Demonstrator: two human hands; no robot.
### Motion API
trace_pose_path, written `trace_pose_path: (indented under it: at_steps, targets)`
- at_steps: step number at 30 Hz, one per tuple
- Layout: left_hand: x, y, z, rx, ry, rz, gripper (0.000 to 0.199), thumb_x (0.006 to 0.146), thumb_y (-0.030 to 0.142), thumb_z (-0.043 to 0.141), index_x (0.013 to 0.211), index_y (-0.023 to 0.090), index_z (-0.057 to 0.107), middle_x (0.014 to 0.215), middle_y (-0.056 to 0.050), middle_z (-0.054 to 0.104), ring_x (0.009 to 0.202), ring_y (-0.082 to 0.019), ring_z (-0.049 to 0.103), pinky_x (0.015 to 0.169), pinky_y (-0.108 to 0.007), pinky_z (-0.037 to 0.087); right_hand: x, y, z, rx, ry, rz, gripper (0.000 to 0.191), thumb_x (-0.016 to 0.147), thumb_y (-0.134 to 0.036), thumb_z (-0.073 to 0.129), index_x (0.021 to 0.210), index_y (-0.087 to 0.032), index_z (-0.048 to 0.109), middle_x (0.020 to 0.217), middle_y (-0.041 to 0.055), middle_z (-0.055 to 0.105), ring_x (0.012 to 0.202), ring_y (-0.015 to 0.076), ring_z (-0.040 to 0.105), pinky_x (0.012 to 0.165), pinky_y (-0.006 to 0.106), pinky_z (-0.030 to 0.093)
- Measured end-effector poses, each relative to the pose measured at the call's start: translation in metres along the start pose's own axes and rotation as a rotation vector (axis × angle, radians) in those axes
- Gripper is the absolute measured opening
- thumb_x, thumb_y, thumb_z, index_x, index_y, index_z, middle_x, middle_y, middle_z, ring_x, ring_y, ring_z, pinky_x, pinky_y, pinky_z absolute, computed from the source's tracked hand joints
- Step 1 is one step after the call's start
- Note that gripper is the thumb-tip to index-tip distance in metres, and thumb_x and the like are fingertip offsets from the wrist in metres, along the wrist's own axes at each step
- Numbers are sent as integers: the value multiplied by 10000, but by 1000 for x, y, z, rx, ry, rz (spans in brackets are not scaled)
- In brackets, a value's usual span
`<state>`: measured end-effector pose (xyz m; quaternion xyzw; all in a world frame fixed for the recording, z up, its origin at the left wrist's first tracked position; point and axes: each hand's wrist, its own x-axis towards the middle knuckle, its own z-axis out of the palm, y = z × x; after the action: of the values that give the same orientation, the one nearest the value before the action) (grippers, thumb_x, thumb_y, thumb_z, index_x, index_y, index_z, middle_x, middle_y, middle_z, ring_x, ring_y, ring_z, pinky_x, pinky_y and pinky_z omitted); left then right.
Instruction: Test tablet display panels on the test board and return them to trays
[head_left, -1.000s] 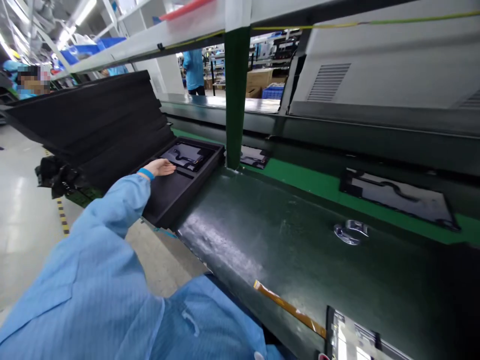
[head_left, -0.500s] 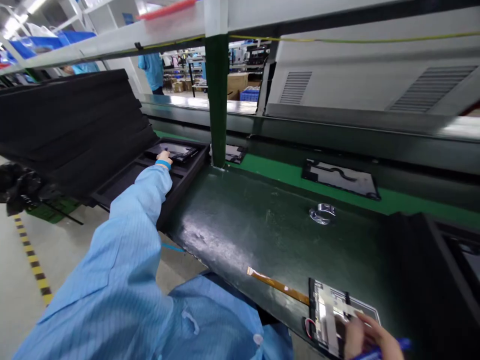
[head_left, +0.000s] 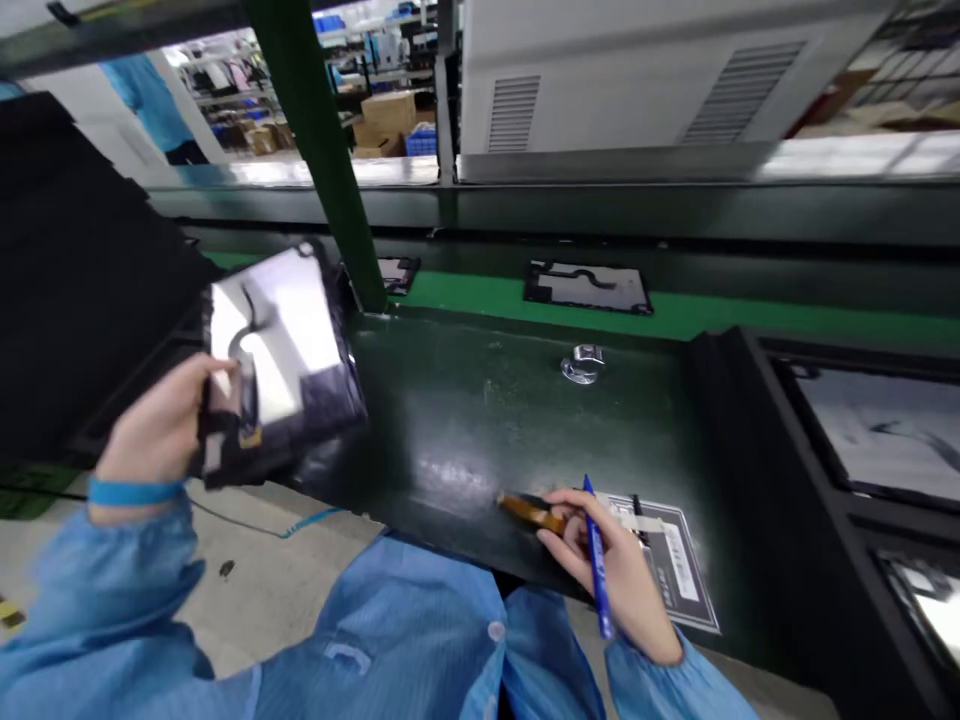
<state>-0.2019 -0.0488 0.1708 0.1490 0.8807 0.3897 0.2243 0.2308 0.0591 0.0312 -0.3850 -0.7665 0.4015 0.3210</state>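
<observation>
My left hand, with a blue wristband, grips a tablet screen panel by its near left edge, raised and tilted above the bench's left end. The panel's pale back carries a dark cable; motion blurs it slightly. My right hand has a blue pen tucked between its fingers. Its fingertips close on an orange ribbon cable low over the bench. Partly under that hand, a flat battery assembly with a white label lies on the bench.
A roll of clear tape rests on the dark green bench. Another screen panel lies on the green strip behind it. A green post rises at left. Black foam trays with panels stand at right; stacked black foam leans at left.
My left hand has lifted the screen panel out of the left tray and brought it closer. My right hand has moved from the battery assembly's top to the ribbon cable. The view has swung right.
</observation>
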Motion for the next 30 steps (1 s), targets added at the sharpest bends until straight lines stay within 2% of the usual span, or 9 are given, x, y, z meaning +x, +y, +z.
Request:
trace_pose_path:
  at_steps: [2, 4, 7, 10, 14, 19, 23, 27, 30]
  targets:
    - [-26, -18, 42, -102, -110, -19, 440, 609, 457, 536, 1020, 448, 695, 820, 69, 791, 962, -337, 749, 663, -462, 601, 0, -6, -3, 183, 42, 53, 274, 836, -428, 732, 971, -208, 642, 651, -13, 623, 515, 144, 618, 520, 239, 533]
    - [-48, -34, 89, -173, -274, -20, 381, 531, 390, 625, 906, 370, 685, 870, 45, 794, 962, -325, 747, 747, -429, 607, -2, -11, -5, 330, 65, 86, 283, 840, -453, 752, 922, -208, 636, 793, 44, 688, 607, 163, 677, 564, 257, 568]
    - [-71, -45, 150, -303, -505, 2, 491, 558, 343, 675, 1040, 251, 662, 964, -22, 780, 941, -293, 739, 787, -385, 596, -6, -18, -4, 483, 81, 72, 235, 835, -385, 795, 911, -215, 652, 909, 67, 717, 753, 185, 741, 693, 281, 617]
    - [-80, -47, 188, -407, -667, 26, 513, 627, 289, 688, 1125, 177, 630, 1077, -72, 755, 955, -263, 714, 804, -342, 572, -10, -21, 1, 584, 155, 53, 196, 829, -300, 813, 938, -231, 666, 1025, 69, 728, 894, 196, 764, 774, 280, 631]
    - [-79, -54, 202, -312, -731, 297, 504, 779, 269, 607, 1265, 147, 564, 1290, -147, 670, 1172, -300, 641, 994, -422, 517, -11, -24, 8, 571, 234, 100, 65, 929, -282, 702, 919, -223, 675, 1004, 57, 735, 858, 177, 765, 772, 291, 637]
    - [-78, -48, 186, 96, -417, 910, 483, 972, 244, 444, 1453, 199, 430, 1622, -154, 326, 1526, -302, 259, 1211, -544, 292, -6, -31, 9, 463, 265, 109, 104, 945, -303, 666, 889, -216, 667, 856, 25, 723, 666, 138, 708, 668, 281, 607]
    - [-66, -10, 206, 297, -382, 1194, 362, 1010, 215, 323, 1231, 138, 599, 1318, -185, 568, 1275, -300, 487, 1108, -520, 406, 0, -39, 9, 436, 221, 133, 89, 934, -293, 659, 911, -210, 638, 781, 9, 711, 587, 123, 657, 616, 273, 565]
    - [-53, 20, 238, 293, -656, 1139, 477, 1025, 400, 284, 795, 168, 632, 912, -145, 620, 962, -284, 561, 983, -509, 445, 3, -45, 11, 478, 160, 154, 73, 949, -276, 619, 932, -205, 612, 814, 5, 701, 497, 81, 572, 530, 240, 495]
    - [-55, 27, 238, 24, -1262, 800, 694, 1000, 623, 147, 659, 217, 596, 727, -98, 613, 794, -249, 601, 845, -419, 487, 4, -47, 12, 495, 157, 157, 91, 940, -292, 629, 927, -208, 597, 778, -3, 687, 518, 90, 571, 541, 242, 488]
